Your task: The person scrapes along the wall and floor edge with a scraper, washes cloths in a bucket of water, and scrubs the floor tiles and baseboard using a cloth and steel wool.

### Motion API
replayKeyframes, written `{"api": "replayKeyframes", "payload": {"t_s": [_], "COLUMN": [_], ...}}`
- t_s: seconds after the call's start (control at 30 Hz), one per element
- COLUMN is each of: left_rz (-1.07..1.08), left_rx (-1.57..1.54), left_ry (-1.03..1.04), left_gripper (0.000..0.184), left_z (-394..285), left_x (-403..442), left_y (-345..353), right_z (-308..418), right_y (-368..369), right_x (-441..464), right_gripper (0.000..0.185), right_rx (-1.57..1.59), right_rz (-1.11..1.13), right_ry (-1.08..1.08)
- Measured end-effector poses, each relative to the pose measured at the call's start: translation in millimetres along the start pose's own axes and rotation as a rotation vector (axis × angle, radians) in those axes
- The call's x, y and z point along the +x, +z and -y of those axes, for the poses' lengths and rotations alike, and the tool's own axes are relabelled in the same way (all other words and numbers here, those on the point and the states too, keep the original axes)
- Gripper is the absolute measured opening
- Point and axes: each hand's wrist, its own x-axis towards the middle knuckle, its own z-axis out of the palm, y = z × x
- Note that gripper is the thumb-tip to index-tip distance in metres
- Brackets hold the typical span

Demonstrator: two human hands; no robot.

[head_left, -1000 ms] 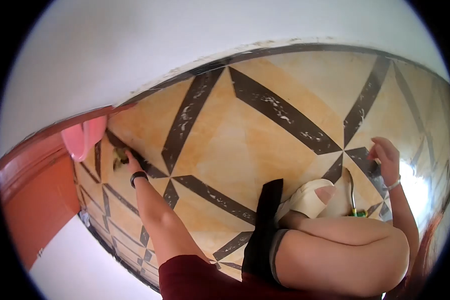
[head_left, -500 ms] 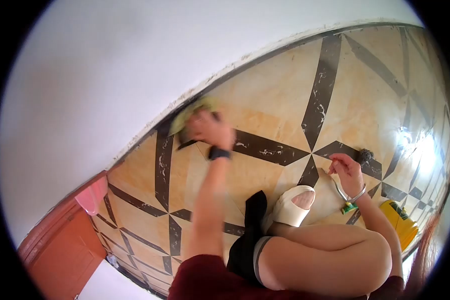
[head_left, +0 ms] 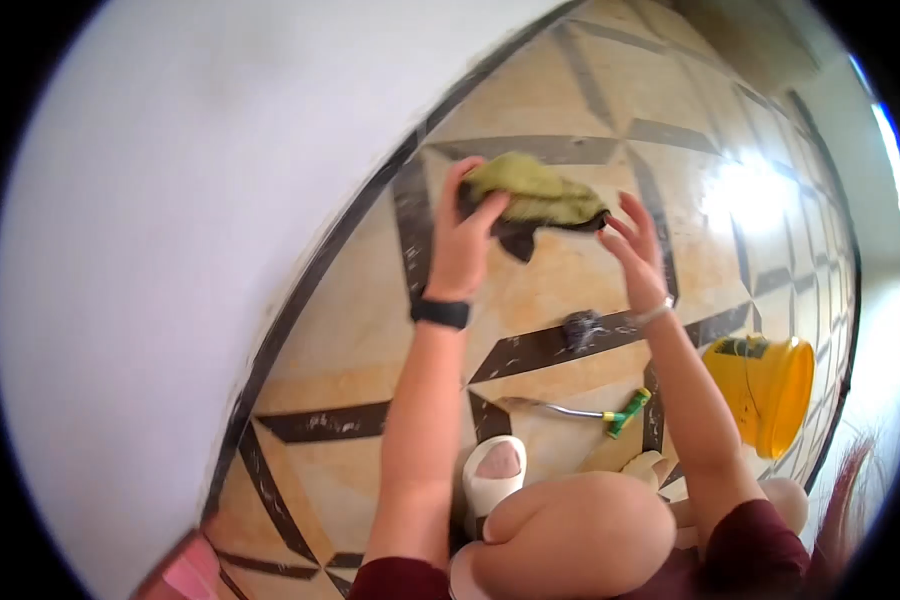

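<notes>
A green cloth with a dark underside (head_left: 535, 190) is lifted above the tiled floor. My left hand (head_left: 462, 235), with a black band at the wrist, grips its left end, the thumb over the front. At the other end, my right hand (head_left: 635, 250) has its thumb and a finger at the cloth's dark corner, apparently pinching it; the other fingers are spread. Below the hands, a dark grey scouring ball (head_left: 582, 329) lies on a brown tile strip. Nearer my feet is a tool with a metal shaft and a green-and-yellow T-shaped handle (head_left: 625, 413).
To the right stands a yellow bucket (head_left: 760, 390), close to my right forearm. A white wall (head_left: 190, 230) with a dark skirting runs along the left. My white slipper (head_left: 492, 485) is on the floor near my knee. A pink item (head_left: 192, 572) shows at the lower left.
My left hand has lifted the cloth from the floor by the wall. My right hand has moved up to its far corner. The view has turned right, showing more of the bucket.
</notes>
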Motion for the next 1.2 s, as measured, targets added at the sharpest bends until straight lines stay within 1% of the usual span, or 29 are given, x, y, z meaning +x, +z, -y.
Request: {"api": "replayKeyframes", "payload": {"t_s": [0.07, 0.13, 0.2, 0.23, 0.27, 0.3, 0.33, 0.37, 0.4, 0.43, 0.47, 0.5, 0.53, 0.6, 0.63, 0.67, 0.73, 0.77, 0.8, 0.83, 0.87, 0.9, 0.93, 0.97, 1.0, 1.03, 1.1, 1.17, 1.2], "left_rz": [0.13, 0.172, 0.187, 0.184, 0.183, 0.184, 0.369, 0.428, 0.505, 0.62, 0.663, 0.802, 0.924, 1.103, 1.203, 1.302, 1.467, 1.635, 1.709, 1.741, 1.828, 1.878, 1.958, 1.94, 1.922, 1.909, 1.891, 1.888, 1.886], "left_rx": [-0.19, -0.189, -0.139, -0.106, -0.074, -0.044, -0.09, -0.2, -0.2, -0.168, -0.126, -0.133, -0.138, -0.069, -0.015, 0.05, 0.376, 0.564, 0.795, 0.87, 0.981, 1.037, 1.076, 1.086, 1.097, 1.088, 1.076, 1.026, 0.998], "left_ry": [-0.196, -0.245, -0.241, -0.354, -0.469, -0.582, -0.662, -0.769, -0.8, -0.78, -0.78, -0.822, -0.849, -0.888, -0.815, -0.74, -0.328, 0.2, 0.419, 0.624, 0.825, 0.879, 0.784, 0.829, 0.873, 0.891, 0.919, 0.925, 0.937], "left_gripper": [0.033, 0.034, 0.036, 0.037, 0.038, 0.04, 0.044, 0.045, 0.046, 0.048, 0.05, 0.055, 0.062, 0.073, 0.075, 0.077, 0.076, 0.066, 0.058, 0.045, 0.043, 0.044, 0.044, 0.039, 0.034, 0.03, 0.022, 0.018, 0.017], "left_z": [-12.5, -7.3, -2.8, -0.9, 2.6, 8.4, 6.4, -6.6, -2.6, 3.4, 17.8, 25.0, 29.0, 42.5, 46.4, 57.2, 90.8, 116.3, 128.7, 154.9, 175.2, 191.0, 204.0, 218.1, 230.4, 238.7, 248.0, 248.6, 248.8], "left_x": [-6.7, -8.0, -13.5, -12.8, -10.8, -7.6, -6.9, -18.8, -29.6, -46.8, -54.3, -63.4, -76.2, -100.6, -112.0, -122.5, -135.3, -136.9, -145.6, -157.0, -166.0, -177.1, -187.3, -194.8, -199.4, -200.2, -199.6, -201.4, -200.2], "left_y": [12.0, 26.1, 46.8, 50.9, 55.8, 62.0, 79.1, 116.9, 138.0, 163.7, 175.8, 200.4, 230.1, 293.7, 328.9, 358.7, 392.6, 403.1, 416.1, 417.9, 419.8, 419.9, 419.5, 412.6, 406.7, 406.3, 404.5, 405.8, 408.0], "right_z": [21.7, 16.2, 2.2, 20.1, 32.1, 17.3, 50.7, 60.0, 94.7, 117.4, 145.8, 152.3, 184.4, 210.6, 229.4, 234.6, 244.6, 238.4, 230.6, 219.5, 201.5, 178.8, 144.6, 124.3, 87.0, 59.3, 27.3, -94.6, -114.3], "right_y": [-0.7, 2.3, -6.0, -9.1, -18.0, -38.7, -64.0, -91.4, -120.6, -156.1, -188.1, -224.1, -253.7, -317.9, -347.4, -370.9, -402.7, -421.5, -443.7, -464.7, -482.1, -492.9, -506.1, -505.8, -512.9, -513.1, -510.0, -538.7, -532.7], "right_x": [12.3, 11.2, 15.3, 9.1, 5.8, 2.0, -7.1, -8.3, -22.0, -38.1, -58.6, -72.4, -100.8, -161.8, -192.8, -225.4, -263.4, -270.2, -273.0, -272.5, -259.1, -241.2, -224.6, -205.3, -187.0, -170.6, -148.1, -137.5, -132.8], "right_gripper": [0.066, 0.069, 0.067, 0.058, 0.049, 0.047, 0.047, 0.049, 0.046, 0.045, 0.045, 0.044, 0.041, 0.038, 0.043, 0.034, 0.035, 0.035, 0.035, 0.035, 0.033, 0.031, 0.035, 0.039, 0.042, 0.04, 0.039, 0.042, 0.044], "right_rx": [0.198, -0.015, 0.026, 0.136, 0.061, -0.002, -0.384, -0.376, -0.442, -0.394, -0.417, -0.603, -0.459, -0.28, -0.281, -0.079, -0.122, -0.245, -0.365, -0.485, -0.598, -0.685, -0.736, -0.812, -0.903, -0.882, -0.709, -1.358, -1.494], "right_rz": [0.3, 0.356, 0.531, 0.513, 0.509, 0.498, 0.422, 0.459, 0.441, 0.418, 0.327, 0.26, 0.2, -0.025, -0.168, -0.354, -0.667, -0.64, -0.611, -0.579, -0.426, -0.255, -0.167, -0.011, 0.06, 0.085, 0.001, 0.527, 0.466], "right_ry": [0.171, 0.134, 0.224, 0.331, 0.298, 0.113, 0.063, -0.034, 0.106, 0.113, 0.153, -0.034, 0.075, 0.104, 0.013, 0.024, 0.055, 0.129, 0.2, 0.269, 0.329, 0.331, 0.451, 0.421, 0.444, 0.535, 0.868, 0.839, 0.8]}}
